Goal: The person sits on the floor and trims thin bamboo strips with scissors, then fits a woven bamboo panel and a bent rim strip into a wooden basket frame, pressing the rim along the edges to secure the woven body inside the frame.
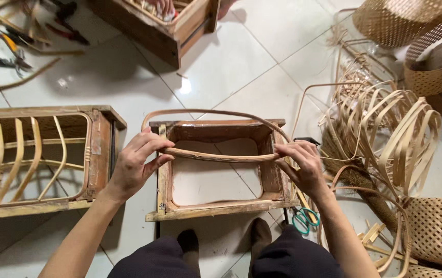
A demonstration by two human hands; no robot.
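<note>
Both your hands pinch one bent bamboo strip (218,154) above the wooden frame mould (215,206) on the floor; left hand (136,164) grips its left end; right hand (303,164) its right.

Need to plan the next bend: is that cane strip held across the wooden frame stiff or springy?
Probably springy: the cane strip curves in a loop between left hand and right hand without kinking. Likely light, being thin. It may spring back if one grip loosens over the wooden frame.
</note>
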